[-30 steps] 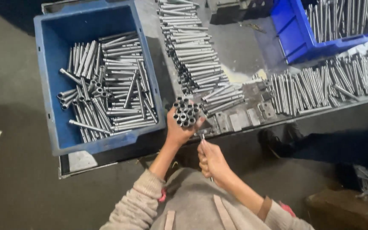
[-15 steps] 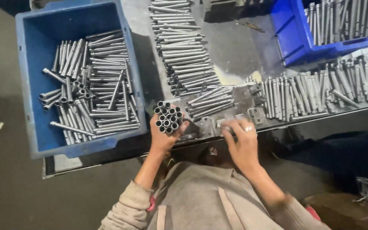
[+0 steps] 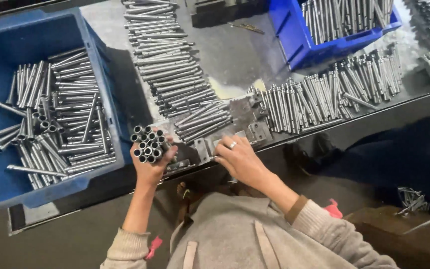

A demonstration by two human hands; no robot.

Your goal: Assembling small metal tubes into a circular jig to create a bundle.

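Roughly a dozen short metal tubes sit bunched in the left hand, just left of centre in the frame, ends up so their hollow mouths show as dark rings. The fingers are wrapped tight around the bundle from below, holding it over the near edge of the bench. To its right, the right hand, a ring on one finger, rests palm down on the bench edge by some small metal brackets; its fingers are bent and lie on the surface, and I cannot tell whether they pinch anything.

Judging by how things lie, the sorting looks well under way yet far from over. Just beyond the hands a long stack of tubes runs up the middle of the frame, laid crosswise, with a few slanted ones at its near end. Right of it a row of rods stands side by side along the bench. At the left, a big blue bin holds a loose, tangled heap. In the upper right, a second blue bin is packed with more.

Each tube is plain, grey and dully shiny, straight and thin-walled.
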